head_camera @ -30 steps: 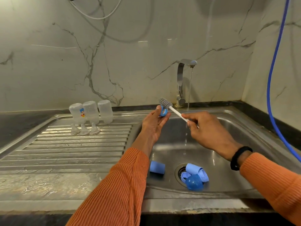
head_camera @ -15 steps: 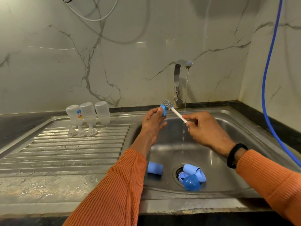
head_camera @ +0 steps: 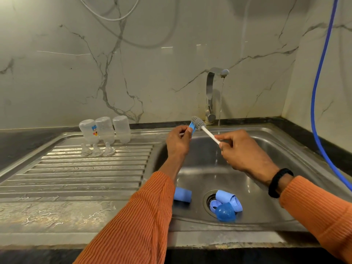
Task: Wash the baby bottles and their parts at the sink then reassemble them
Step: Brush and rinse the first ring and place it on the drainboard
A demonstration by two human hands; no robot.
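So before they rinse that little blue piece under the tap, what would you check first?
1. Left hand grips the blue piece: ok.
2. Right hand holds the brush by its white handle: ok.
3. Tap running: ok.
4. Piece scrubbed clean: cannot tell.
5. Blue parts sit over the drain, may block it: not ok.
6. Room on the draining board beside the bottles: ok.

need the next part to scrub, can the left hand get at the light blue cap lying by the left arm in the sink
Probably not yet: the left hand grips a small blue bottle part. The light blue cap itself lies uncovered.
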